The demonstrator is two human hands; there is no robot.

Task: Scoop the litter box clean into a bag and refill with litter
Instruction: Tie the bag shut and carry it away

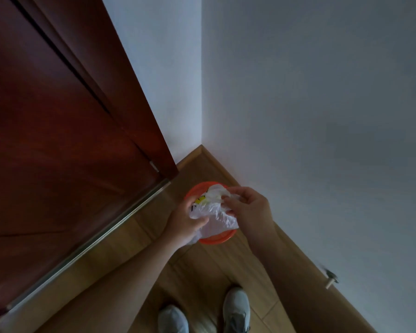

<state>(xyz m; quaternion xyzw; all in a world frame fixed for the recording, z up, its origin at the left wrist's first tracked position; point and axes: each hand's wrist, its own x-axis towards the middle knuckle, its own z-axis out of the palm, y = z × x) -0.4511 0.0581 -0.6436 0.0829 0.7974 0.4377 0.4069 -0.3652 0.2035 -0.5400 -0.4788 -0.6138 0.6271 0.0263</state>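
Note:
A crumpled white plastic bag (216, 217) with a yellow print hangs over an orange round bin (197, 188) that stands on the wooden floor in the room's corner. My left hand (186, 222) grips the bag's lower left side. My right hand (247, 207) pinches the bag's upper right part between thumb and fingers. The bag covers most of the bin's opening, so only the orange rim shows at the top left and bottom. No litter box or scoop is in view.
A dark red wooden door (58, 140) with a metal threshold strip (101, 236) fills the left. White walls (310, 116) meet in the corner behind the bin. My two grey shoes (235, 308) stand on the floor below. A small door stopper (330, 278) sticks out of the right wall.

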